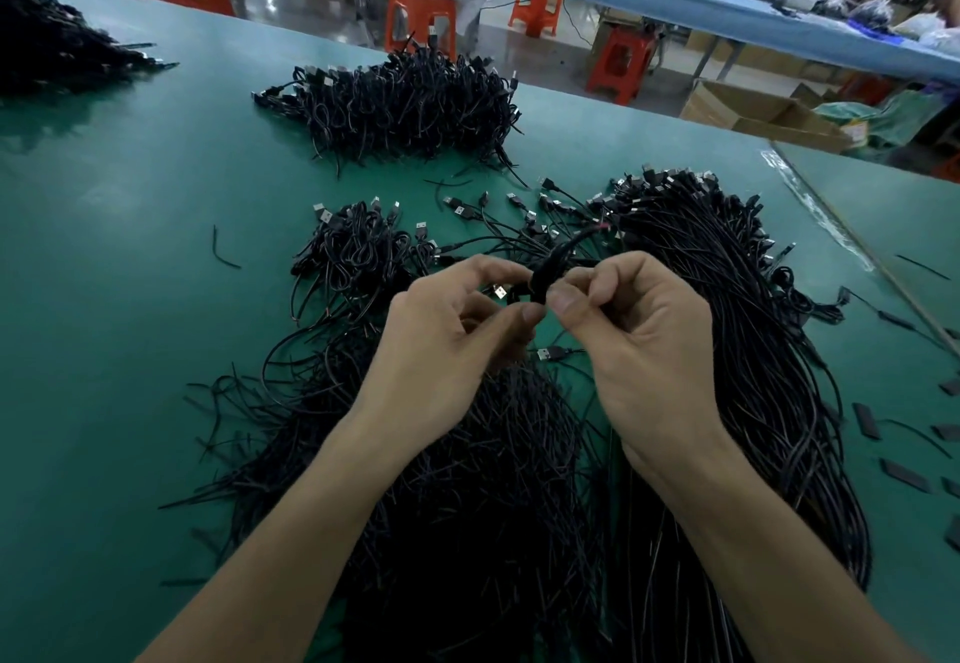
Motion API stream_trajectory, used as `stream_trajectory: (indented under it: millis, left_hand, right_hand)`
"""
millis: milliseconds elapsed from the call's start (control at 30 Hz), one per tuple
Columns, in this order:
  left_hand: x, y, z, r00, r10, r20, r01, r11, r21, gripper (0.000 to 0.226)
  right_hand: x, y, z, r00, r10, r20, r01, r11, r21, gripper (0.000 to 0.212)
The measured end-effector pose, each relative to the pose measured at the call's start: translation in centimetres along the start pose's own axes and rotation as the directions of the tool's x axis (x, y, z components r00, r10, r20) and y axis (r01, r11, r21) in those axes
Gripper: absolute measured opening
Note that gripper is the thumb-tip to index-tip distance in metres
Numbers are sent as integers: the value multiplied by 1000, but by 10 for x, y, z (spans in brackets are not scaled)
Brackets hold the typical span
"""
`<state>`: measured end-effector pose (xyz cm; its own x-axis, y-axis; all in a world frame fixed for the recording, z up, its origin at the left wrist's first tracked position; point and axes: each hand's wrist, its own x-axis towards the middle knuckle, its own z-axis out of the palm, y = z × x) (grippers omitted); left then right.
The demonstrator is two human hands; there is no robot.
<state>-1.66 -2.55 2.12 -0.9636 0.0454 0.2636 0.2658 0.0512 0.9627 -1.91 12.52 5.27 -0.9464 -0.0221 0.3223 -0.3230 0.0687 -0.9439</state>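
Observation:
Both hands meet above the middle of a green table [130, 257]. My left hand [452, 329] and my right hand [639, 329] pinch a small folded bundle of black USB cable [545, 275] between thumbs and fingers. A silver USB plug [500, 291] shows just beside my left fingertips. Below the hands lies a long spread of loose black cables [467, 480]. A thick sheaf of straight cables [737, 329] runs along the right.
A small heap of coiled cables [358, 246] lies left of the hands, a bigger heap [410, 101] farther back, another pile [47, 38] at far left. Short black sleeves [904, 475] lie scattered at the right edge. Orange stools [421, 17], a seated person and cardboard boxes [753, 111] stand beyond the table.

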Motion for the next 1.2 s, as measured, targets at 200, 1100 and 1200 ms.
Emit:
stream_trajectory:
  millis: [200, 1100, 1200]
  left_hand:
    - [4, 8, -2, 995, 79, -54, -85, 987, -139, 34]
    - [1, 6, 2, 990, -117, 84, 131, 973, -190, 50]
    - [0, 9, 3, 998, -8, 64, 22, 975, -221, 53]
  right_hand:
    - [-3, 5, 1, 987, 145, 72, -154, 977, 147, 34]
    - [-10, 9, 1, 985, 77, 156, -87, 994, 61, 40]
    - [-9, 11, 0, 972, 134, 195, -153, 985, 83, 42]
